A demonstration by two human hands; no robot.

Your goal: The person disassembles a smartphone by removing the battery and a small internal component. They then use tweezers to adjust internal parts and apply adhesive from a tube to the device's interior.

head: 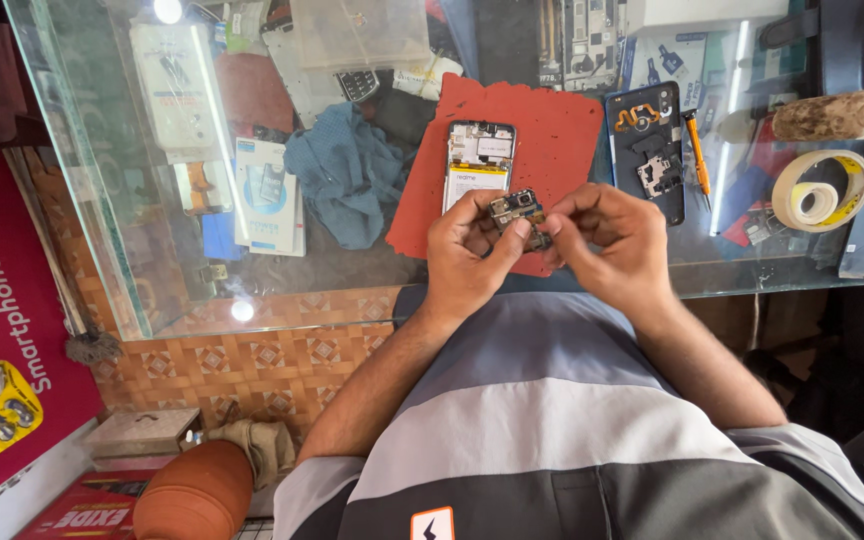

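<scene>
Fingers (512, 228) of both hands pinch one small circuit board (519, 215). They are clamped on it, thumbs on top. The left hand (467, 250) grips the left end and the right hand (612, 240) grips the right end. The board hangs in the air, just above the near edge of a red mat (552, 130). An open phone (478, 160) lies on the mat, just behind the hands, with its insides showing. A black phone back cover (647, 145) and an orange screwdriver (697, 150) lie to the right on the glass counter (102, 200). A roll of tape (820, 190) sits farther right.

The board looks thin. If the fingers squeeze or bend too hard, it could crack, I think. If the grip slips, the board could fall past the counter edge to the floor.
</scene>
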